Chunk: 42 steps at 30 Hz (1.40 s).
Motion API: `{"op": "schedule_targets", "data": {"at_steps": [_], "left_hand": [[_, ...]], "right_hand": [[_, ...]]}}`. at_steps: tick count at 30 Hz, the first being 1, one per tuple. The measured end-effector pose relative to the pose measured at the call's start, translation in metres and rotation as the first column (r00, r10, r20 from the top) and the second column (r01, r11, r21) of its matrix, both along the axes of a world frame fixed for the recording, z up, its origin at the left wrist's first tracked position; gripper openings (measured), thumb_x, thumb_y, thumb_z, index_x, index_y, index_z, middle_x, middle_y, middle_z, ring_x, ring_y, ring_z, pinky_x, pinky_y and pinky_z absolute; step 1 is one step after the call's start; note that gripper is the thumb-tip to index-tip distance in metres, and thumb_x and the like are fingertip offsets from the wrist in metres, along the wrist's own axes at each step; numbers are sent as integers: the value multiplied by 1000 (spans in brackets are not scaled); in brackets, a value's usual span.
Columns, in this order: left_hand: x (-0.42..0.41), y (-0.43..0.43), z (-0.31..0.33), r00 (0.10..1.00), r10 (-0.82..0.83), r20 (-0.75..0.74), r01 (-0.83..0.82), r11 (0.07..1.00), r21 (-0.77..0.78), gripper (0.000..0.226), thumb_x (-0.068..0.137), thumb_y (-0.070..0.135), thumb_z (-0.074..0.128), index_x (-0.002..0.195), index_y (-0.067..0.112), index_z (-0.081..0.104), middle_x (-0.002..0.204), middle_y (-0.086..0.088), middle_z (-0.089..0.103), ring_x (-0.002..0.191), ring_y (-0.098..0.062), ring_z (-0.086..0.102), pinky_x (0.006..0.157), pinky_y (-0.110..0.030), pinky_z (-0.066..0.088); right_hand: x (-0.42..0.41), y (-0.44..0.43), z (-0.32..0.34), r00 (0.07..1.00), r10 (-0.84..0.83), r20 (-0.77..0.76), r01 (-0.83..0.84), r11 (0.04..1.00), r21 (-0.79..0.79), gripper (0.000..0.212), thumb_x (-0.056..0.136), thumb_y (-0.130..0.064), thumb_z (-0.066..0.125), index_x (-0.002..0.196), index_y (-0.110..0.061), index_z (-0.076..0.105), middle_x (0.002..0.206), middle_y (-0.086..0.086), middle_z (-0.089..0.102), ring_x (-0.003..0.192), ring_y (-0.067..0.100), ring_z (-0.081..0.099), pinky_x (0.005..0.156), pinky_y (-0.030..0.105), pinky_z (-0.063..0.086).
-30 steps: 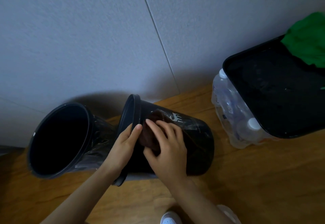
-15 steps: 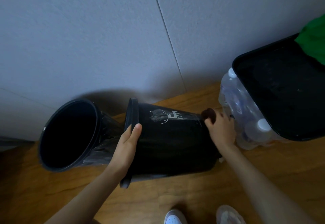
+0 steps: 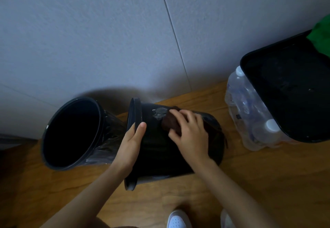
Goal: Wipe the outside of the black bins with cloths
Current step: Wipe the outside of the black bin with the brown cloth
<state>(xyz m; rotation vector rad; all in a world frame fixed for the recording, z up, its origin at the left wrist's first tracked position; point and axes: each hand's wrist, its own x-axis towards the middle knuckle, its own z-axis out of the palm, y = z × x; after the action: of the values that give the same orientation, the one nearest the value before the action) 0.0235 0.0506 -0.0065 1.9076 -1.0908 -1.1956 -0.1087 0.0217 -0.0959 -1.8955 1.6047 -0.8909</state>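
Note:
A black bin [image 3: 160, 158] lies on its side on the wooden floor, its mouth turned left. My left hand [image 3: 131, 144] grips its rim, thumb on the outside. My right hand [image 3: 192, 134] holds a bunched dark brown cloth [image 3: 168, 124] against the bin's upper side, next to a pale printed logo. A second black bin [image 3: 102, 120] lies tilted just to the left, mouth towards me, with clear plastic film around its outer wall. The two bins touch or nearly touch.
A shrink-wrapped pack of water bottles [image 3: 250, 117] stands at the right with a black tray [image 3: 289, 93] on top. A green cloth [image 3: 321, 34] lies at the tray's far corner. A grey wall is close behind the bins. White shoes [image 3: 178, 220] show at the bottom edge.
My right hand slid the cloth along the bin from near the rim to the base end, then back to the middle by the logo. My left hand kept its hold on the rim.

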Motion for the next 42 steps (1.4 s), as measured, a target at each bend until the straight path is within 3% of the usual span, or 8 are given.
{"op": "schedule_targets", "data": {"at_steps": [10, 13, 20, 24, 28, 35, 39, 42], "left_hand": [[7, -7, -3, 970, 77, -231, -45, 989, 141, 44, 85, 41, 58, 126, 29, 52, 126, -2, 61, 116, -20, 56, 102, -40, 41], [6, -11, -3, 940, 84, -331, -14, 978, 209, 26, 88, 19, 47, 110, 27, 58, 105, -6, 66, 98, -24, 62, 81, -36, 48], [9, -20, 1, 920, 88, -383, -19, 983, 181, 47, 78, -9, 34, 108, 18, 59, 96, -12, 65, 82, -26, 64, 61, -30, 55], [5, -15, -2, 958, 85, -275, -42, 986, 159, 22, 92, 28, 51, 110, 30, 62, 113, -6, 67, 104, -22, 63, 94, -38, 48], [3, -11, -6, 983, 59, -172, -23, 980, 200, 74, 68, 79, 49, 127, 35, 53, 131, 2, 58, 123, -17, 52, 109, -41, 35], [0, -8, 0, 995, 19, -101, -4, 989, 148, 45, 91, 59, 37, 110, 31, 67, 112, -1, 69, 111, -17, 61, 106, -43, 40], [0, -5, -2, 990, 9, -141, 10, 990, 139, 82, 67, 81, 47, 132, 30, 50, 136, 2, 54, 129, -16, 46, 113, -45, 30], [-2, -7, 2, 988, 48, -144, -27, 989, 142, 69, 79, 68, 42, 135, 27, 47, 136, 1, 53, 128, -18, 47, 113, -44, 30]], "right_hand": [[-71, -48, -56, 960, -180, -216, 245, 913, 327, 42, 92, -35, 46, 133, -24, 44, 127, 9, 48, 118, 32, 42, 85, 41, 43], [-75, -43, -59, 959, -207, -192, 257, 920, 295, 43, 91, -32, 49, 133, -25, 44, 128, 7, 49, 120, 31, 41, 90, 42, 42], [-72, -14, -44, 977, -208, -48, 214, 955, 205, 45, 87, -22, 58, 130, -25, 47, 126, 2, 49, 118, 24, 41, 90, 31, 36], [-47, 32, -24, 969, -216, 121, 182, 953, 242, 56, 81, -15, 64, 133, -27, 46, 129, 0, 44, 121, 21, 37, 89, 26, 32], [-5, 57, 2, 968, -143, 207, 119, 985, 121, 62, 77, -18, 69, 133, -30, 45, 128, 1, 45, 120, 18, 36, 86, 23, 33], [26, 23, 33, 996, 13, 83, -11, 999, -30, 50, 81, -42, 50, 131, -34, 45, 122, -6, 50, 113, 17, 43, 70, 25, 49], [7, -20, 19, 998, -38, 42, 31, 989, 148, 43, 89, -42, 51, 130, -32, 45, 124, -7, 47, 113, 17, 42, 78, 31, 47], [-18, -42, -5, 994, -101, -44, 109, 949, 294, 42, 91, -42, 49, 131, -28, 45, 125, -4, 49, 112, 19, 45, 78, 28, 39]]}}
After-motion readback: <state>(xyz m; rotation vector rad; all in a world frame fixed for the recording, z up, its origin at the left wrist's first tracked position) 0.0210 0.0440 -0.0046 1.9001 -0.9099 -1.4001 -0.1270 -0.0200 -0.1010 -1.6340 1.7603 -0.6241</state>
